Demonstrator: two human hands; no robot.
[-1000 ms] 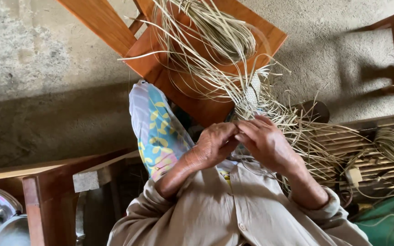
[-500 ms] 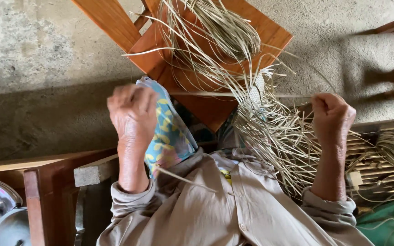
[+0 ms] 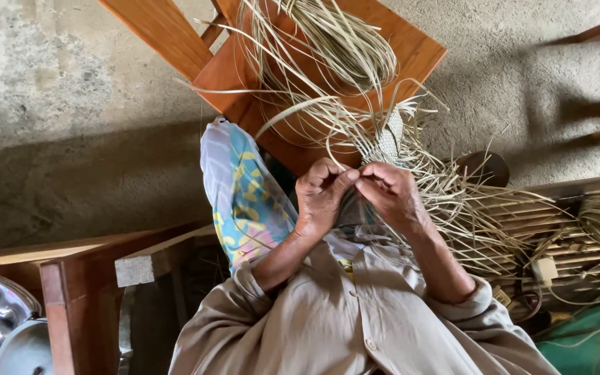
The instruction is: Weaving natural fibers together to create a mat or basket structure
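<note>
Both hands pressed together mid-scene: left hand (image 3: 322, 198) and right hand (image 3: 389, 194) curled tight, fingertips meeting and pinching thin pale straw strands (image 3: 355, 132) right at the small woven piece (image 3: 387, 142). Loose strands fanning far and right over the wooden chair (image 3: 411, 52). Bright patterned cloth (image 3: 244, 198) just left.
</note>
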